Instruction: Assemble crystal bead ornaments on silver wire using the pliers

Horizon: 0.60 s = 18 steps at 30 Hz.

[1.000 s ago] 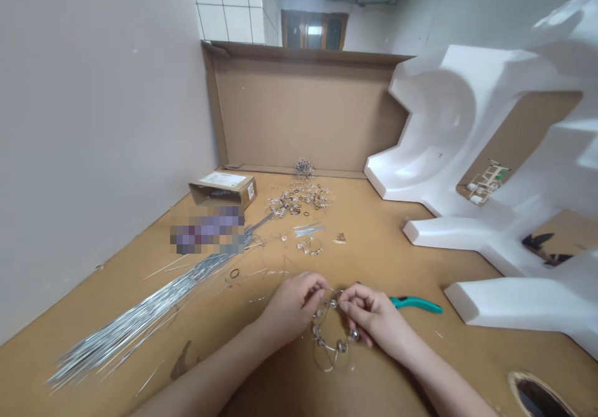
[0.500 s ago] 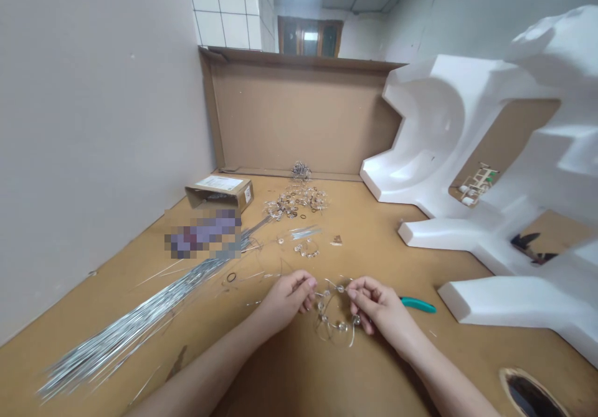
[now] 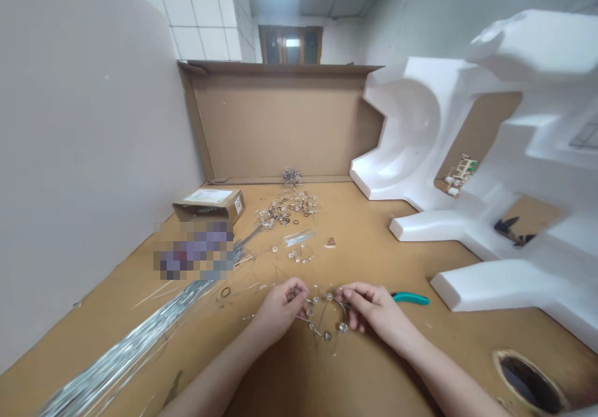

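Between my two hands is a wire ring with clear beads (image 3: 327,336), held just over the table with loose wire ends sticking out. My left hand (image 3: 284,305) pinches its left side between thumb and fingers. At the upper right of the ring, my right hand (image 3: 369,305) is closed with thumb and forefinger on the wire. Teal-handled pliers (image 3: 412,298) lie just beyond my right hand, their jaws hidden behind it. A smaller beaded ring (image 3: 301,255) rests on the table ahead of my hands.
A long bundle of silvery wires (image 3: 140,342) stretches across the left. Farther back are a heap of beaded wire pieces (image 3: 289,208), short wires (image 3: 299,238) and an open small carton (image 3: 210,205). White foam packaging (image 3: 467,292) stands at right, near a hole (image 3: 530,379) in the table.
The beaded ring has turned and looks rounder between my hands. My right hand has moved slightly along to the ring's upper right. The whole view has shifted a little.
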Each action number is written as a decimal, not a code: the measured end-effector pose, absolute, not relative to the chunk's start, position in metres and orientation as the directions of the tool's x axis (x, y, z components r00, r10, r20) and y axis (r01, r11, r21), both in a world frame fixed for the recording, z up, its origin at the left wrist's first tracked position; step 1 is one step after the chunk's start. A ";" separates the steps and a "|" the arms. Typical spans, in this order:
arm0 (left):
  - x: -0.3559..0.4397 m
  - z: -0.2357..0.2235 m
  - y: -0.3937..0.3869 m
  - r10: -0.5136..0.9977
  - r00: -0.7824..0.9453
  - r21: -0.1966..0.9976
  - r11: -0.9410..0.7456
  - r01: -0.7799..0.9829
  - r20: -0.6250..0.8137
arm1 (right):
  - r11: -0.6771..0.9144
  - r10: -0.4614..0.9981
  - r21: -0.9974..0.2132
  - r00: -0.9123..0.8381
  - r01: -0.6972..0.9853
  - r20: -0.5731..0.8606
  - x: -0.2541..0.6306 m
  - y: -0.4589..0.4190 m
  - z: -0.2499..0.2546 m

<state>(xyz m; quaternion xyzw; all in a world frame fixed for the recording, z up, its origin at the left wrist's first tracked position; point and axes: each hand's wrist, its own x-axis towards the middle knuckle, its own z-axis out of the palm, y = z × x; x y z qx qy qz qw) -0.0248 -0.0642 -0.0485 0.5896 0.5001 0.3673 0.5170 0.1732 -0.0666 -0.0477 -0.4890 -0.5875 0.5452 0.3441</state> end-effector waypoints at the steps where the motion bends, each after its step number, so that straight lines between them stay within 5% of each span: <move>1: -0.025 -0.049 -0.064 0.969 0.227 0.976 0.045 0.215 -0.094 | -0.072 0.950 -0.979 -0.285 0.190 -0.125 0.173 -0.066 -0.050; 11: -0.022 -0.045 -0.068 0.983 0.180 0.931 -0.103 0.349 0.041 | 0.042 0.932 -0.991 -0.362 0.128 -0.008 0.166 -0.066 -0.059; 18: -0.013 -0.052 -0.078 0.940 0.333 0.829 -0.244 0.503 0.075 | 0.223 0.911 -0.900 -0.409 0.375 0.055 0.162 -0.072 -0.060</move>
